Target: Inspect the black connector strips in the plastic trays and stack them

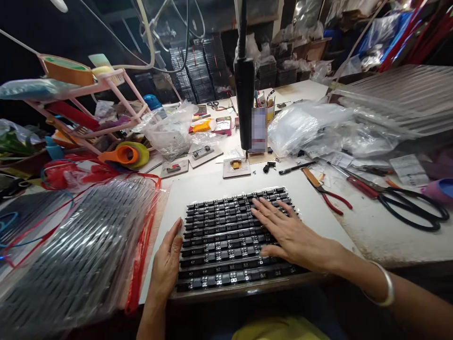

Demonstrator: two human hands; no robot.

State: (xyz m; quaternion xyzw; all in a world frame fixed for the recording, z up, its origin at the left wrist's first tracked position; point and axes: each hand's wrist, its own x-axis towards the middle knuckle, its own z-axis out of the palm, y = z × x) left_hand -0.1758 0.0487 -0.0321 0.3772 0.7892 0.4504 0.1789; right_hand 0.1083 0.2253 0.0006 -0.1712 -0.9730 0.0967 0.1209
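Note:
Rows of small black parts with bright metal contacts (222, 254) lie side by side in clear plastic on a white board (320, 215) before me. My right hand (283, 231) rests flat across the right part of these rows, fingers spread. At their left edge stands my left hand (165, 262), its fingers stretched along the ends of the rows and holding nothing that I can see. Behind the rows, a small fixture block with a brass-coloured piece (236, 165) sits beneath a hanging black screwdriver-like tool (245, 104).
On the left lies a large stack of filled clear plastic trays (81, 245) with red strapping (139, 264). To the right are red-handled pliers (327, 193), a red-handled screwdriver (361, 185) and big black scissors (410, 203). Plastic bags (311, 123) and a pink rack (116, 94) stand farther back.

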